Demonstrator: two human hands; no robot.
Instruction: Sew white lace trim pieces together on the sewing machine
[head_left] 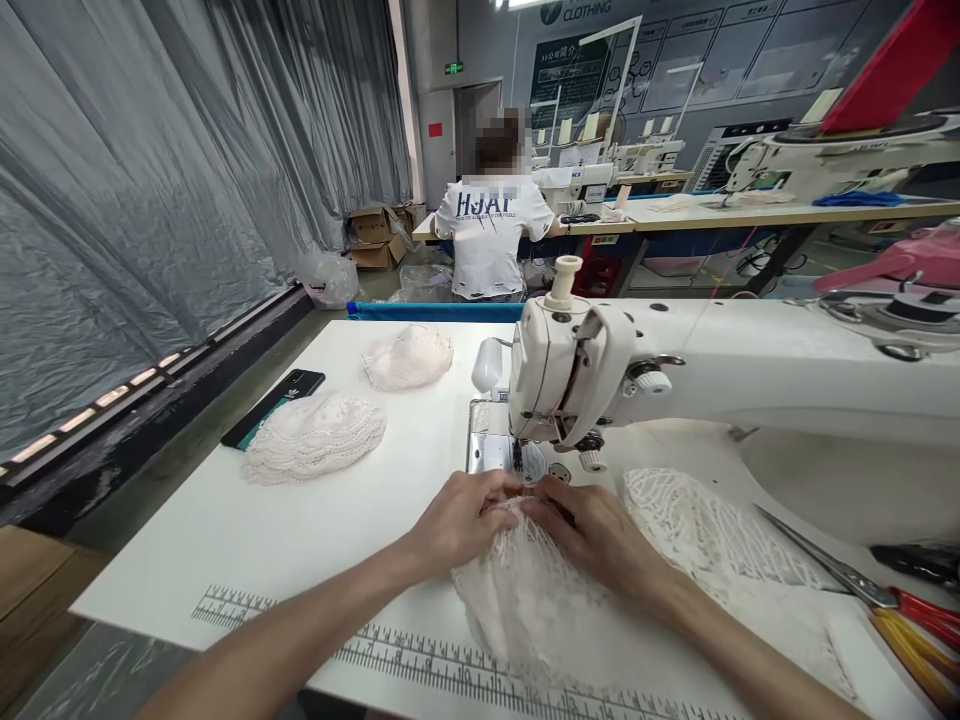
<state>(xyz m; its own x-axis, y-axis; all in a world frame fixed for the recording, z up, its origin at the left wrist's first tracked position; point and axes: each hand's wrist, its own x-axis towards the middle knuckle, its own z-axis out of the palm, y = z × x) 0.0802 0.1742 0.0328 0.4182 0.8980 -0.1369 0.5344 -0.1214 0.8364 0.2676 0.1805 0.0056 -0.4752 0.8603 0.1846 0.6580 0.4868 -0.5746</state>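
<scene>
My left hand (463,515) and my right hand (589,530) meet just in front of the needle area of a white sewing machine (555,370). Fingers of both hands pinch the upper edge of a pale lace piece (525,600), which drapes toward me over the table edge side. The machine's needle and presser foot (518,455) stand right behind my fingertips. Whether the fabric's edge lies under the foot is hidden by my fingers. To the right of my right hand, another white lace piece (705,520) lies spread beneath the machine arm.
On the table's left lie a stack of lace cups (319,437), a single pale cup (409,357) and a dark phone (289,390). Scissors (832,560) with red and yellow handles rest at right. A printed ruler (420,660) runs along the front. Ahead, a person (491,235) sits at another table.
</scene>
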